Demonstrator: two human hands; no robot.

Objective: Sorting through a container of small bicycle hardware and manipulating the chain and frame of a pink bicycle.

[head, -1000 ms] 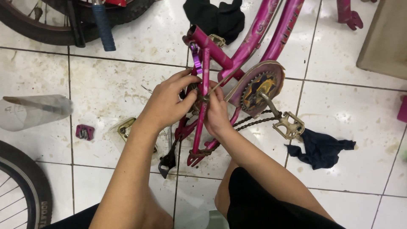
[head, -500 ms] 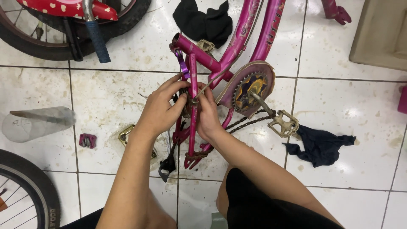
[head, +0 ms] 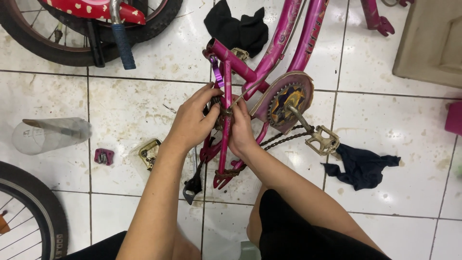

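Looking down from my head: my left hand (head: pixel 192 123) and right hand (head: pixel 240 127) both close around the pink bike frame (head: pixel 224 139) between them, its rear stays running lengthwise toward me, chain (head: pixel 284 139) to the right.

Black cloth (head: pixel 237 30) top, dark rag (head: pixel 362 166) right, clear plastic cup (head: pixel 50 135) left, wheel (head: pixel 29 216) bottom-left.

Glossy pink painted metal bicycle frame (head: pixel 284 48), dull steel pedal (head: pixel 322 140) and dark greasy chain (head: pixel 284 139), matt black cloth (head: pixel 237 29), soft navy rag (head: pixel 361 166), clear plastic cup (head: pixel 48 135), shiny stained white floor tiles (head: pixel 394 120), ribbed blue rubber grip (head: pixel 124 45).
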